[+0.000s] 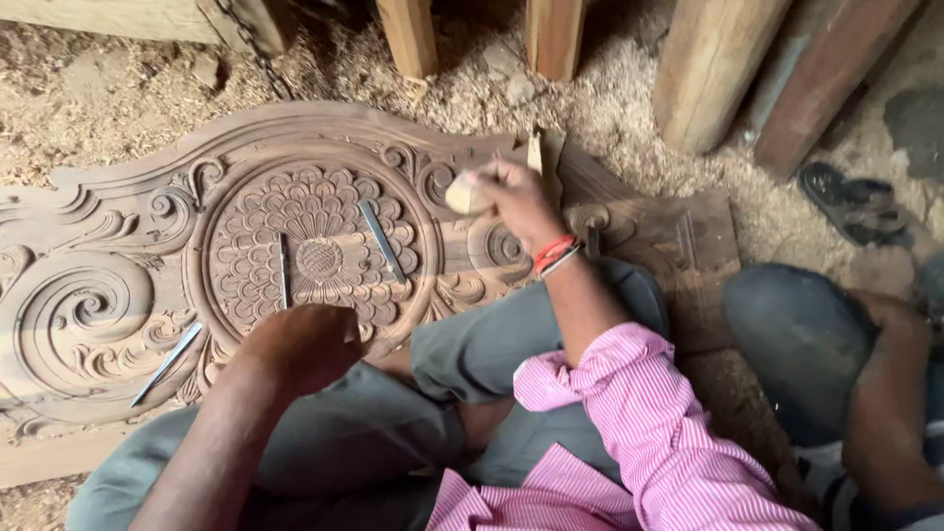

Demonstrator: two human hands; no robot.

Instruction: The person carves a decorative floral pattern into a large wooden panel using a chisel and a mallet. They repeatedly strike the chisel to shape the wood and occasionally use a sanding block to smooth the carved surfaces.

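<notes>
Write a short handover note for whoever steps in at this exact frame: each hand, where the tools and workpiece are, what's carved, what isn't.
Left hand: resting on the lower edge of the carved wooden panel; what it grips is hidden.
Right hand: raised over the panel's right side, closed on a wooden mallet.
Loose chisels: two on the round flower medallion, at and; a third on the lower left scrolls.
Done: medallion and left scrolls look fully carved.
Left: the far right section appears plainer.
Another person's knee is close on the right.
</notes>
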